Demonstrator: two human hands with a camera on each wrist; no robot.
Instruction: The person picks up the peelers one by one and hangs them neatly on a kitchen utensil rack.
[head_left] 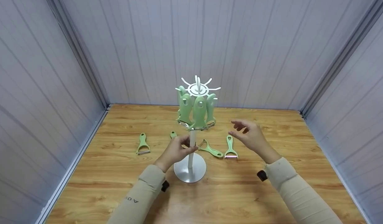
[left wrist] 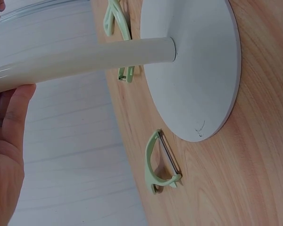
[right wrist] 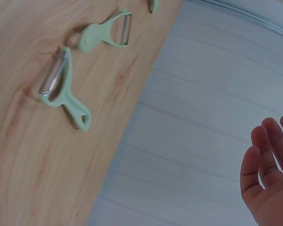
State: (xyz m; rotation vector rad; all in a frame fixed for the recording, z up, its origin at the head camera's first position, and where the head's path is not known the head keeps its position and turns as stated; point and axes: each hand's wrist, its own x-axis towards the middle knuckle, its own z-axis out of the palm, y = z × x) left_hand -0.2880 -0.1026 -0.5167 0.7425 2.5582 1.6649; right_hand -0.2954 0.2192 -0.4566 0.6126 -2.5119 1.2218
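A white rack (head_left: 192,137) with a round base and a ring of hooks on top stands on the wooden table. Several green peelers (head_left: 199,113) hang from its hooks by their handle holes. My left hand (head_left: 175,151) holds the pole, thumb and fingers around it; the left wrist view shows its fingers against the pole (left wrist: 104,55). To the right of the rack, my right hand (head_left: 253,137) is in the air with loosely bent fingers and nothing in them. Nearest to it lies a green peeler (head_left: 230,144), and beside that one another peeler (head_left: 213,151).
Left of the rack lies a peeler (head_left: 143,142); a second peeler (head_left: 173,134) is partly hidden behind my left hand. Pale panelled walls enclose the table (head_left: 256,193) at the back and both sides.
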